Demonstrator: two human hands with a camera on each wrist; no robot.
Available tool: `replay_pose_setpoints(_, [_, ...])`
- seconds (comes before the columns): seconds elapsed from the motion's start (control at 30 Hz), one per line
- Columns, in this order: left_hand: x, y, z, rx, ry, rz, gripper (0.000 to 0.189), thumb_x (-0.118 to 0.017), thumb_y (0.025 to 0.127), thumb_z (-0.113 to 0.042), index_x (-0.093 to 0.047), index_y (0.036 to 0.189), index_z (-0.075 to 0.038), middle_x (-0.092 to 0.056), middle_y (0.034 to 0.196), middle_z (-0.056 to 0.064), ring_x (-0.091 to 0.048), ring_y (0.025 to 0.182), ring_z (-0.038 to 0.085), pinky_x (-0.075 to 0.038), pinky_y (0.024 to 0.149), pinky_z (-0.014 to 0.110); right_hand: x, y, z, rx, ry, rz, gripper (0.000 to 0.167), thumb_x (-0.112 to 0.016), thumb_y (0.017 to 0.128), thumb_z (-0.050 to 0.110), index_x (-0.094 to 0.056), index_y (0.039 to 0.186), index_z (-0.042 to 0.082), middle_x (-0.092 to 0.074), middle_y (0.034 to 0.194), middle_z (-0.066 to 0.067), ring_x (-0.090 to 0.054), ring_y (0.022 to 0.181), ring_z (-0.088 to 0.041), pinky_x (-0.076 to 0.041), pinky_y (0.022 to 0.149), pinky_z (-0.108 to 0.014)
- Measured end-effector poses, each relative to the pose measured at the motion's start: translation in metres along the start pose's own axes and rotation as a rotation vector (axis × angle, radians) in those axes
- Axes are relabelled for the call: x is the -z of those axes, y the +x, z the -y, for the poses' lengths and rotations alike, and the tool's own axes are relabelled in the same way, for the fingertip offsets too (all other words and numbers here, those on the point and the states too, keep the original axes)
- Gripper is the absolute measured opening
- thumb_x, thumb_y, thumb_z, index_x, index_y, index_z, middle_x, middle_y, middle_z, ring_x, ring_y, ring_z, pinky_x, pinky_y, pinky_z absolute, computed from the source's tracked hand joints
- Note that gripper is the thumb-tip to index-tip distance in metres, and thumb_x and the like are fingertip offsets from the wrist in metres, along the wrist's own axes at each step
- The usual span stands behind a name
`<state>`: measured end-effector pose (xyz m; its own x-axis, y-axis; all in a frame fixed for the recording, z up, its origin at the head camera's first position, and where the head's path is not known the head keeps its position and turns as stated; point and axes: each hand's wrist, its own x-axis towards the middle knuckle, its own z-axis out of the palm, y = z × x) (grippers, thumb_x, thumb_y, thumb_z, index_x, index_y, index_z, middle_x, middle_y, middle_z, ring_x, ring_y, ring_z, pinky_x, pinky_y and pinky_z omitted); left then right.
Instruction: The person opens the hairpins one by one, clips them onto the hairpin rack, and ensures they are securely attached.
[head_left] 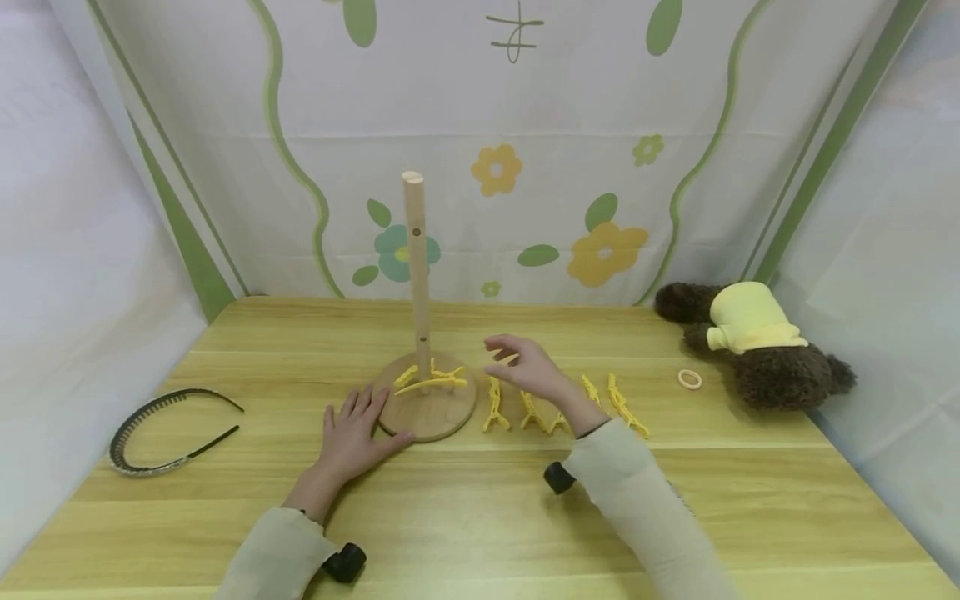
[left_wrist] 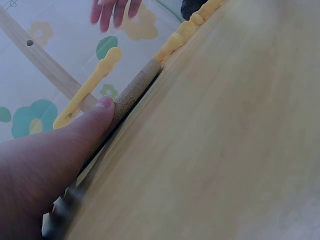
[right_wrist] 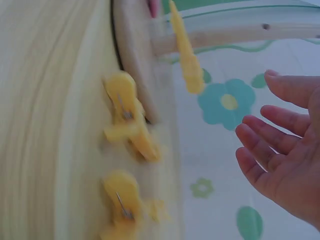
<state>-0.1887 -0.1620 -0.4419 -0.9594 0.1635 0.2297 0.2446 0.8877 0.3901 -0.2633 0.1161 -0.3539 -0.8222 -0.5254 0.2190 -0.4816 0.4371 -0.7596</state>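
Observation:
My left hand (head_left: 356, 442) rests at the near left of a round wooden base (head_left: 429, 423), fingers spread and touching its rim. In the left wrist view the thumb (left_wrist: 102, 112) lies against the base's edge. A wooden post (head_left: 418, 275) stands upright from this base. Around its foot are several yellow alligator hair clips (head_left: 435, 382). My right hand (head_left: 528, 367) hovers right of the post, its fingers loosely bent with nothing between them. Below it a row of several more yellow clips (head_left: 495, 407) lies on the table; their metal springs show in the right wrist view.
A dark toothed headband (head_left: 142, 404) lies at the left of the wooden table (head_left: 465, 533). On the right are a small pale ring (head_left: 689, 380) and a dark brown plush toy (head_left: 780, 375) in a yellow top. Printed cloth (head_left: 450, 100) hangs behind the table.

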Motion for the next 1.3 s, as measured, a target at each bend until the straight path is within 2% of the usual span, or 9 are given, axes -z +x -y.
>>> replay_pose_setpoints(0.27, [-0.001,0.001,-0.001,-0.001,-0.003,-0.004,0.088,-0.048,0.071,-0.067,-0.031,0.135,-0.009,-0.026,0.135,0.021,-0.015,0.123,0.039,-0.001,0.090,0.061,0.060,-0.065,-0.014,-0.047,-0.055,-0.112,0.045,-0.059,0.083,0.017,-0.046,0.121,-0.002,-0.051,0.113,-0.019,-0.050,0.097,-0.033,-0.039,0.081,-0.043])
replay_pose_setpoints(0.5, [0.000,0.001,-0.001,0.004,0.003,-0.010,0.088,-0.048,0.070,-0.067,-0.032,0.135,-0.009,-0.026,0.135,0.021,-0.015,0.123,0.039,-0.001,0.090,0.060,0.088,-0.113,-0.041,-0.148,-0.105,-0.183,0.044,-0.058,0.084,0.019,-0.045,0.121,-0.002,-0.050,0.112,-0.019,-0.048,0.097,-0.033,-0.038,0.078,-0.045])
replay_pose_setpoints(0.67, [0.000,0.000,-0.001,0.000,0.008,-0.010,0.088,-0.048,0.070,-0.067,-0.031,0.135,-0.009,-0.027,0.135,0.021,-0.016,0.123,0.039,-0.002,0.090,0.061,0.094,-0.139,-0.060,-0.193,-0.162,-0.209,0.043,-0.057,0.085,0.018,-0.045,0.120,-0.004,-0.052,0.110,-0.021,-0.050,0.095,-0.032,-0.039,0.076,-0.045])
replay_pose_setpoints(0.83, [0.001,0.000,-0.001,-0.005,0.008,-0.014,0.087,-0.049,0.071,-0.066,-0.032,0.134,-0.009,-0.027,0.134,0.020,-0.017,0.123,0.040,-0.003,0.090,0.061,0.094,-0.155,-0.075,-0.224,-0.183,-0.216,0.039,-0.056,0.085,0.013,-0.047,0.117,-0.008,-0.054,0.105,-0.022,-0.052,0.090,-0.031,-0.043,0.073,-0.040])
replay_pose_setpoints(1.0, [0.000,-0.001,-0.002,-0.006,0.009,-0.018,0.087,-0.049,0.071,-0.066,-0.032,0.134,-0.009,-0.028,0.134,0.021,-0.017,0.122,0.040,-0.003,0.090,0.061,0.094,-0.165,-0.088,-0.271,-0.179,-0.220,0.039,-0.058,0.084,0.013,-0.049,0.114,-0.010,-0.057,0.099,-0.019,-0.054,0.085,-0.029,-0.045,0.068,-0.034])
replay_pose_setpoints(1.2, [0.000,-0.001,-0.002,-0.007,0.011,-0.014,0.087,-0.049,0.071,-0.066,-0.032,0.134,-0.009,-0.028,0.134,0.020,-0.017,0.123,0.039,-0.003,0.090,0.061,0.086,-0.171,-0.110,-0.361,-0.097,-0.262,0.038,-0.062,0.080,0.016,-0.054,0.109,-0.008,-0.058,0.088,-0.012,-0.053,0.074,-0.018,-0.045,0.058,-0.026])
replay_pose_setpoints(1.3, [0.000,-0.001,-0.001,-0.006,0.006,-0.016,0.087,-0.049,0.071,-0.065,-0.032,0.134,-0.009,-0.028,0.134,0.021,-0.017,0.122,0.040,-0.003,0.090,0.061,0.079,-0.171,-0.115,-0.346,-0.142,-0.304,0.032,-0.062,0.080,0.016,-0.057,0.104,-0.006,-0.057,0.082,-0.008,-0.052,0.069,-0.015,-0.043,0.056,-0.025])
